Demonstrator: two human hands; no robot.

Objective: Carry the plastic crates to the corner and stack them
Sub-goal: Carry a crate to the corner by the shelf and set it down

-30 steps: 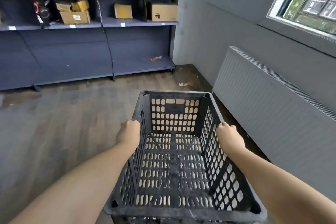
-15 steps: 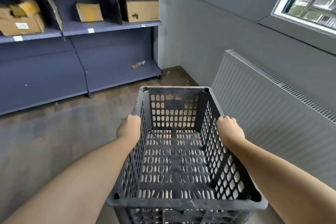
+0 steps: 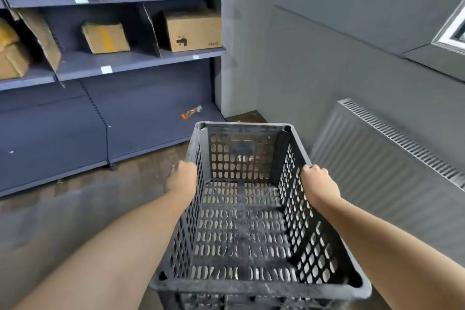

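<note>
You're gripping the empty crate [image 3: 251, 209] at lower centre by its side rims, left hand [image 3: 181, 178] and right hand [image 3: 318, 185] clenched on it, facing the corner [image 3: 245, 116] above it; setting down and stacking remain.

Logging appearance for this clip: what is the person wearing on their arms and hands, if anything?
Nothing is worn that the view shows. The left forearm and right forearm are bare to the frame edge, with no sleeves. The left grip and right grip are ungloved hands. Neither wrist has a watch, band or strap. The fingers are mostly hidden, so rings cannot be ruled out.
</note>
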